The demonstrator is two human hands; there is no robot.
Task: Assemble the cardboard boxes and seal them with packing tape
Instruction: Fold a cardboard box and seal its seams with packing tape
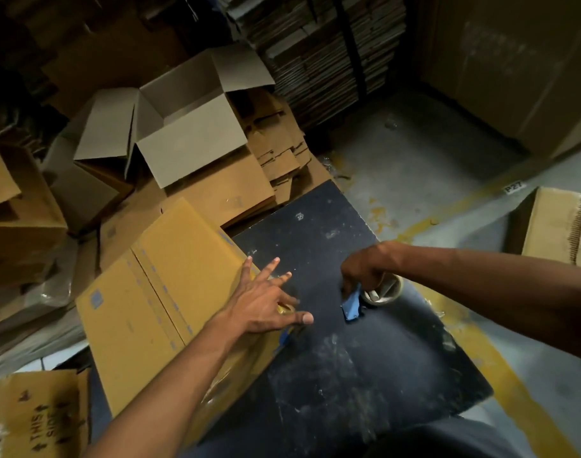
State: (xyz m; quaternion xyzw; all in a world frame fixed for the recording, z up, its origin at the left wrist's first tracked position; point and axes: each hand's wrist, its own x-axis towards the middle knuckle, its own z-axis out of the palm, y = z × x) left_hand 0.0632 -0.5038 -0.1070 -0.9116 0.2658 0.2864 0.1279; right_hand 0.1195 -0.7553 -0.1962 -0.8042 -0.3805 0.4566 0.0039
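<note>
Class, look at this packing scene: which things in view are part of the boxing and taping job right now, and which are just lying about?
In use:
- closed box under the left hand
- tape dispenser gripped by the right hand
- dark table

Lying about:
- open empty box
- flattened cardboard
- bundled flat cartons
- printed box

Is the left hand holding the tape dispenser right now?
No, the left hand lies spread with straight fingers on the closed box, while the right hand grips the tape dispenser.
</note>
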